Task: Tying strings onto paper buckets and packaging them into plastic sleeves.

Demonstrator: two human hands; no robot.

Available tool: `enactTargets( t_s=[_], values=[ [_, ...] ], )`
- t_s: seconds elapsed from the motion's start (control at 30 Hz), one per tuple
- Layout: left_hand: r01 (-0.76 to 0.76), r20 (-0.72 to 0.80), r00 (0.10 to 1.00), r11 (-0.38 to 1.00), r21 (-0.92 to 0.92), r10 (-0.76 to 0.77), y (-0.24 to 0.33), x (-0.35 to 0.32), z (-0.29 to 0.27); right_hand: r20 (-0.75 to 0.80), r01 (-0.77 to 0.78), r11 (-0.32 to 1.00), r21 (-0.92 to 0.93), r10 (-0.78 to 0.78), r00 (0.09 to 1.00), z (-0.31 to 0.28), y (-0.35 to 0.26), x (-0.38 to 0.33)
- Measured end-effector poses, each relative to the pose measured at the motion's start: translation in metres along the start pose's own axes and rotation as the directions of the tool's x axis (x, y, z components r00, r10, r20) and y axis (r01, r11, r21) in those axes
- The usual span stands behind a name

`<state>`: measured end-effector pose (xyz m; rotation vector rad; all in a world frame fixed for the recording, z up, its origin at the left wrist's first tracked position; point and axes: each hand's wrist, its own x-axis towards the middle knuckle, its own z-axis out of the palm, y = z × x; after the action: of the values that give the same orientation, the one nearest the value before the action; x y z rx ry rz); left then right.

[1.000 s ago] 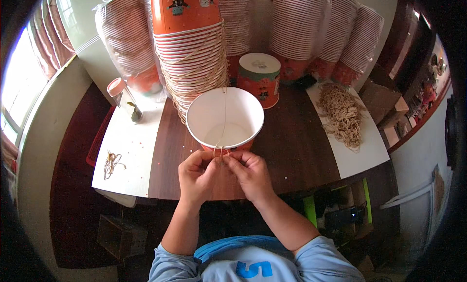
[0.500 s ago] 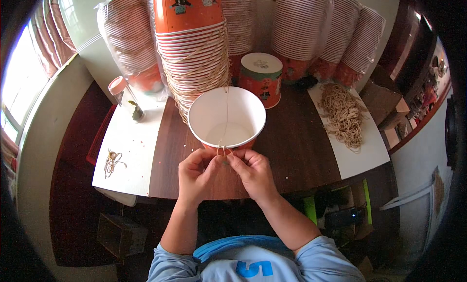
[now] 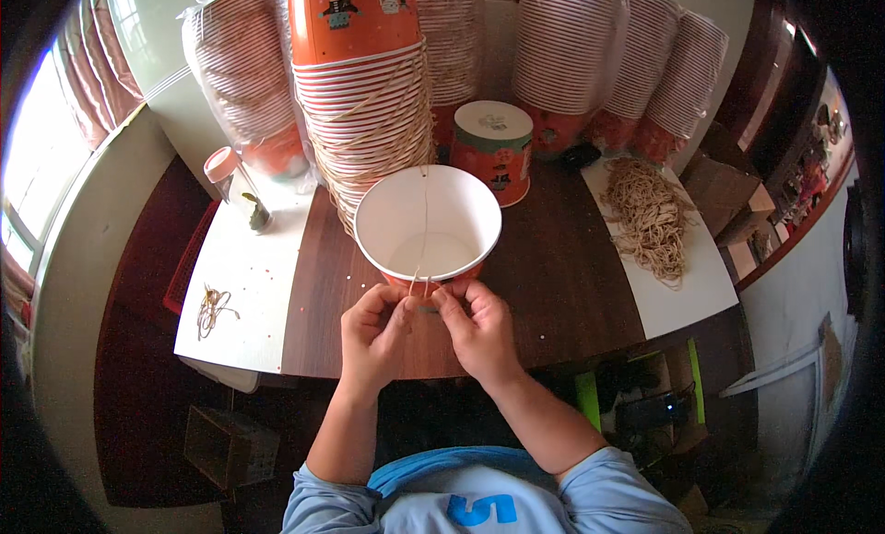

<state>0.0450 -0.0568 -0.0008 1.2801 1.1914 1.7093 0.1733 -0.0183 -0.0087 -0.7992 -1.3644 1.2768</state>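
Both hands, left hand (image 3: pixel 373 331) and right hand (image 3: pixel 477 327), pinch a rubber band (image 3: pixel 424 222) stretched across the cup (image 3: pixel 428 224).

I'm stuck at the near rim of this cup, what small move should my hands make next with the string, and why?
Probably pull the string snug at the near rim: both hands, left hand and right hand, pinch it there, and it already spans the open paper cup.
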Motion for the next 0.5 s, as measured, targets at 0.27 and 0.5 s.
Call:
enactTargets(
  t_s=[0.27,0.5],
  values=[
    [0.046,-0.008,0.999,0.985,-0.164,-0.048,0.004,0.0,-0.008,0.097,-0.007,0.998,-0.06,0.013,0.995,-0.007,-0.003,0.0],
    [-0.049,-0.068,0.997,0.979,-0.197,0.036,0.017,0.002,-0.004,0.041,0.28,0.899,-0.336,-0.283,0.958,-0.009,-0.023,-0.005]
  ],
)
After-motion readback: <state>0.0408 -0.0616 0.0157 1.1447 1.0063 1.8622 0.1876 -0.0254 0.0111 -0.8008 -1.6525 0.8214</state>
